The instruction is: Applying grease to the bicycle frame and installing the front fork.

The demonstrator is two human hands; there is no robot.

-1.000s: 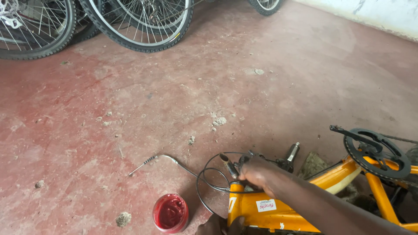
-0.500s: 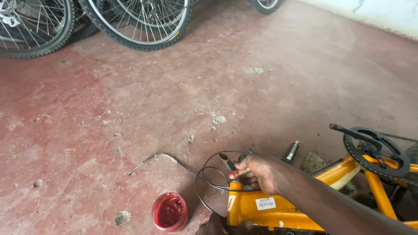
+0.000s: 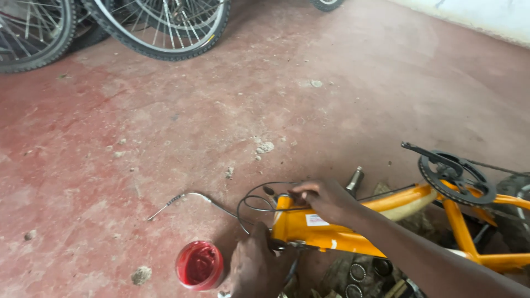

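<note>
An orange bicycle frame (image 3: 331, 232) lies on its side on the red floor. My right hand (image 3: 323, 197) rests on the top of the frame's head tube, fingers curled at a black cable loop (image 3: 256, 200). At the bottom of that tube my left hand (image 3: 255, 269) grips a dark part under the frame. A black crank and chainring (image 3: 455, 175) sit at the frame's right end. A small red tub of red grease (image 3: 199, 265) stands open just left of my left hand.
Bicycle wheels (image 3: 165, 27) lean at the far top left. A bent metal cable tube (image 3: 182, 200) lies on the floor left of the frame. Bearing rings and small parts (image 3: 359, 273) lie below the frame. Small stones (image 3: 265, 147) dot the concrete.
My left hand has come into view at the bottom of the head tube. My right hand has stayed on the tube's top, and the view has shifted slightly.
</note>
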